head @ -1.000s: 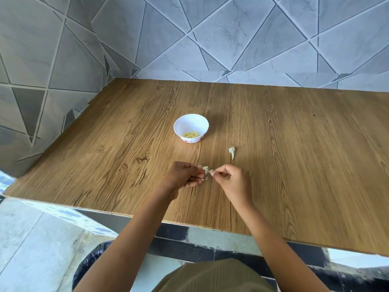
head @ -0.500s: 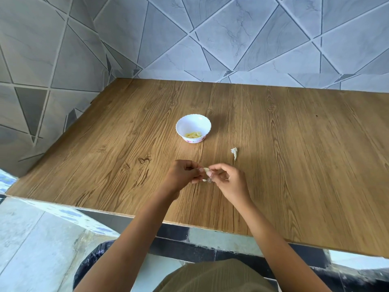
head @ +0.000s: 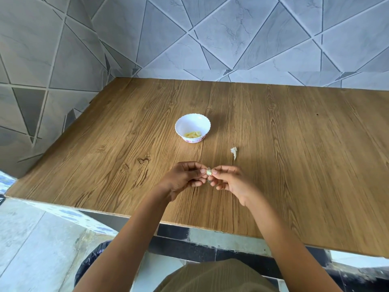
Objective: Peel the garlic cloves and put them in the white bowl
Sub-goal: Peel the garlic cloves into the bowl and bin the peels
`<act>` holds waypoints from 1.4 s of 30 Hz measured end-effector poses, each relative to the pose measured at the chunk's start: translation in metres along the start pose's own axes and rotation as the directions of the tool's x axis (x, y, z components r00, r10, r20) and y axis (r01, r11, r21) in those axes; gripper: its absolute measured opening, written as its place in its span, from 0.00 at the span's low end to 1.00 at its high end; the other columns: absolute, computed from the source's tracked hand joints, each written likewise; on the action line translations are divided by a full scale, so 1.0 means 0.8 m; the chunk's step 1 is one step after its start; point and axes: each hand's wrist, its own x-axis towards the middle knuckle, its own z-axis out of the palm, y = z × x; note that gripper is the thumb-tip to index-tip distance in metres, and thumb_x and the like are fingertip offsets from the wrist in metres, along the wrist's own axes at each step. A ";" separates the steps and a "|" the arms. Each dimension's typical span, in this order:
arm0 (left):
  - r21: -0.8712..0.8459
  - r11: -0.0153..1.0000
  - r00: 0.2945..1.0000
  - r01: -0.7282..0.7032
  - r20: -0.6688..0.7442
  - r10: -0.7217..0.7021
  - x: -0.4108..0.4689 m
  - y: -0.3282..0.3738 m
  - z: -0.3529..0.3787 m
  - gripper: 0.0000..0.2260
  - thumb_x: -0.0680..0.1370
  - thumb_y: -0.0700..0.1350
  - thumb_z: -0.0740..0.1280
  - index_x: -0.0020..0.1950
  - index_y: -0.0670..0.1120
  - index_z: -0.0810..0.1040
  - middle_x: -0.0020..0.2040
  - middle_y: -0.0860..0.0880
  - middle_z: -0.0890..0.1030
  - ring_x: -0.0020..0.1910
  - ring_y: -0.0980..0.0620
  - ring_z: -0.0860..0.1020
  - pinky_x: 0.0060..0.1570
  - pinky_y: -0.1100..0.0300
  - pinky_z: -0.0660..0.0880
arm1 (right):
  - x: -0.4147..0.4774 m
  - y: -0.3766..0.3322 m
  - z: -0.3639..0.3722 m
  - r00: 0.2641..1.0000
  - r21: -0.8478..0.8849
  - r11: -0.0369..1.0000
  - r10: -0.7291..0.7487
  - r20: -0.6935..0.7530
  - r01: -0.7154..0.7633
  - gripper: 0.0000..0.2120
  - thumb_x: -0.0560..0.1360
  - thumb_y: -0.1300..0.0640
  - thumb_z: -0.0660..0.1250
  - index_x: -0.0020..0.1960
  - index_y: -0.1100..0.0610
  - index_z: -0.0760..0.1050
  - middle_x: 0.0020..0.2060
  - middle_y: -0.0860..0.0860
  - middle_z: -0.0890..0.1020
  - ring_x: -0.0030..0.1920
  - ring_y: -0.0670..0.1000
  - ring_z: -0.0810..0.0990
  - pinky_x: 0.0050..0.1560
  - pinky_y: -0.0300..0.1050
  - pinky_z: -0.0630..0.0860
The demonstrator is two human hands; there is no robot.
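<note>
Both hands, left [head: 182, 179] and right [head: 230, 182], pinch one clove [head: 208, 172] over the table [head: 294, 165] so skin strips near the bowl [head: 192, 123].

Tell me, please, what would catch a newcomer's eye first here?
First, near the front of the wooden table, the left hand and right hand pinch one garlic clove between them. Behind them stands the white bowl with pale peeled cloves at its bottom; a scrap of peel lies to the bowl's right.

Fingertips [head: 203, 170] cover most of the garlic clove [head: 208, 172], nearer than the white bowl [head: 192, 123], whose contents are too small to count.
</note>
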 end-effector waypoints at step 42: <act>0.234 0.970 0.980 -0.065 -0.169 0.106 0.006 -0.006 0.013 0.02 0.76 0.37 0.68 0.44 0.41 0.80 0.35 0.48 0.82 0.34 0.57 0.80 0.36 0.67 0.77 | -0.012 0.009 0.014 0.969 -0.052 0.995 -0.099 -0.225 0.090 0.05 0.75 0.61 0.68 0.41 0.59 0.80 0.31 0.49 0.82 0.31 0.43 0.78 0.30 0.34 0.74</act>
